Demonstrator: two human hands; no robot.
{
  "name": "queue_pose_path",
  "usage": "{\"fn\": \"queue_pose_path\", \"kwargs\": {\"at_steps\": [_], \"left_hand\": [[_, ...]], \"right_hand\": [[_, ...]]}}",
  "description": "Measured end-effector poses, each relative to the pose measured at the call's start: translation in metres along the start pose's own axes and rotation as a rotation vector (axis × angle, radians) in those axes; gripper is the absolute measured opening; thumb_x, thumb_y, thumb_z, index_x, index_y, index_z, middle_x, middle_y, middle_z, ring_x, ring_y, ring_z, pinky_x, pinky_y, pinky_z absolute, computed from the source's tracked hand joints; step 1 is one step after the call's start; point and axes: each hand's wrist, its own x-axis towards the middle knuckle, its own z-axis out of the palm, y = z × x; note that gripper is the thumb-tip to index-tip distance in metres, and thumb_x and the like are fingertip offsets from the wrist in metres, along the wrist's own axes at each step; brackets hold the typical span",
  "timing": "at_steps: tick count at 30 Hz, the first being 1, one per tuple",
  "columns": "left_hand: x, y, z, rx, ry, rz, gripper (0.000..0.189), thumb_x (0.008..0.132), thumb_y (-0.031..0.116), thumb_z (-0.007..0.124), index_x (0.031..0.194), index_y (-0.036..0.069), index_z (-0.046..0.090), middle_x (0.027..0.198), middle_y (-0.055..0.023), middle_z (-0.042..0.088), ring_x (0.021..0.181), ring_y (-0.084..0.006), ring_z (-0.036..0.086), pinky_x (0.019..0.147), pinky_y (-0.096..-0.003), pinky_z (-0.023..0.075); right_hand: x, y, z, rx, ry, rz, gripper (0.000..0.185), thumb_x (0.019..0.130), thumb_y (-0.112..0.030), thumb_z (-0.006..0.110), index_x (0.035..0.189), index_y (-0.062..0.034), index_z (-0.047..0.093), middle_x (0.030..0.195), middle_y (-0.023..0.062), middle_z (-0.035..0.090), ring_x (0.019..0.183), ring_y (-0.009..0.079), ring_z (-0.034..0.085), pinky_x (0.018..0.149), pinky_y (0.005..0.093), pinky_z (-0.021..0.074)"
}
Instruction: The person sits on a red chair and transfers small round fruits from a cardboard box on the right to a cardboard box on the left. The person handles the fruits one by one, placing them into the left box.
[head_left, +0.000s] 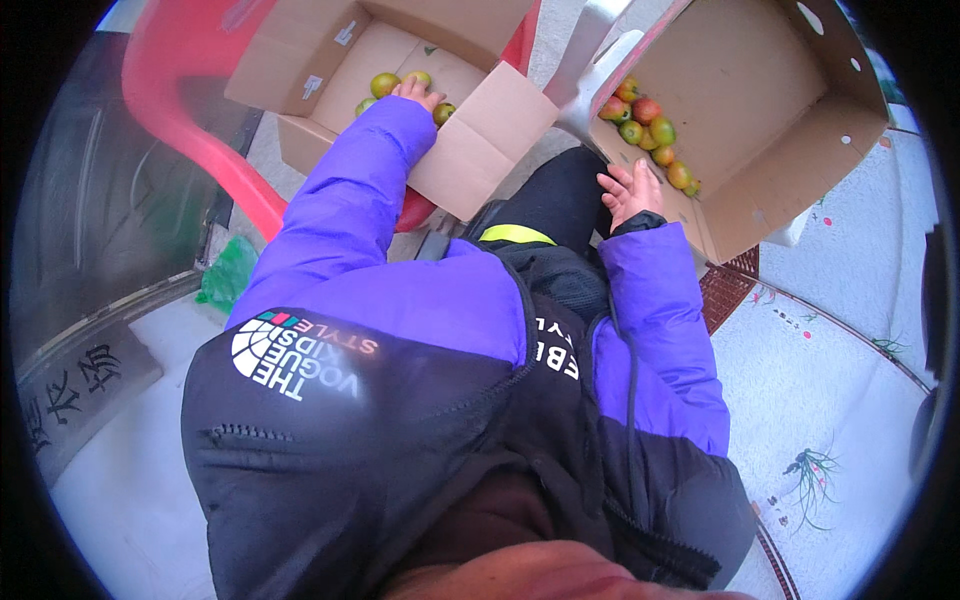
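My left hand (418, 94) reaches into a cardboard box (352, 97), its fingertips at a yellow-green tomato (417, 77). Whether the fingers grip that fruit cannot be told. Beside the hand lie a greenish tomato (385, 84), a paler one (365, 106) partly behind my sleeve, and another (443, 113) near the folded-out flap. My right hand (634, 196) is empty, fingers apart, by the near wall of a second cardboard box (750, 97). Inside that box, several red, orange and green tomatoes (646, 111) are gathered along the side closest to me.
A red plastic chair (195, 142) supports the left box. White plastic chair parts (585, 52) show between the boxes. My black-trousered leg (559, 187) extends between them. A green plastic bag (229, 275) lies at left, and a patterned white surface (817, 390) spreads at right.
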Motion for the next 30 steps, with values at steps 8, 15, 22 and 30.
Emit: {"fn": "queue_pose_path", "kwargs": {"at_steps": [8, 15, 22, 30], "left_hand": [[0.002, 0.002, 0.002, -0.161, 0.158, -0.095, 0.055, 0.066, 0.028, 0.075, 0.116, 0.016, 0.058, 0.134, -0.0212, 0.041, 0.130, -0.0402, 0.031, 0.107, -0.0489, 0.0269], [-0.025, 0.060, -0.063, -0.551, 0.569, 0.005, 0.053, 0.061, 0.030, 0.079, 0.108, 0.015, 0.059, 0.132, -0.0214, 0.042, 0.128, -0.0426, 0.031, 0.106, -0.0511, 0.0274], [-0.051, 0.172, -0.105, -0.770, 0.430, 0.378, 0.055, 0.064, 0.027, 0.079, 0.112, 0.011, 0.057, 0.133, -0.0188, 0.042, 0.130, -0.0408, 0.031, 0.105, -0.0502, 0.0289], [-0.023, 0.072, -0.055, -0.577, 0.472, 0.035, 0.049, 0.071, 0.027, 0.073, 0.115, 0.013, 0.059, 0.127, -0.0194, 0.048, 0.123, -0.0367, 0.040, 0.104, -0.0439, 0.0321]], "right_hand": [[0.002, 0.001, -0.001, -0.032, 0.022, 0.041, 0.049, 0.094, -0.039, 0.049, 0.127, -0.0046, 0.034, 0.102, 0.0169, 0.057, 0.074, 0.0211, 0.064, 0.052, 0.0264, 0.0496], [-0.004, 0.002, 0.018, -0.274, -0.204, 0.074, 0.053, 0.092, -0.033, 0.055, 0.132, -0.0037, 0.035, 0.108, 0.0178, 0.057, 0.082, 0.0193, 0.063, 0.059, 0.0256, 0.0500], [-0.024, 0.003, 0.033, -0.224, -0.510, -0.001, 0.057, 0.087, -0.026, 0.064, 0.131, -0.0036, 0.036, 0.111, 0.0148, 0.056, 0.084, 0.0169, 0.062, 0.064, 0.0256, 0.0503], [-0.010, -0.002, 0.017, 0.045, -0.092, -0.001, 0.050, 0.091, -0.027, 0.059, 0.129, -0.0029, 0.037, 0.107, 0.0142, 0.056, 0.085, 0.0219, 0.065, 0.056, 0.0250, 0.0519]]}}
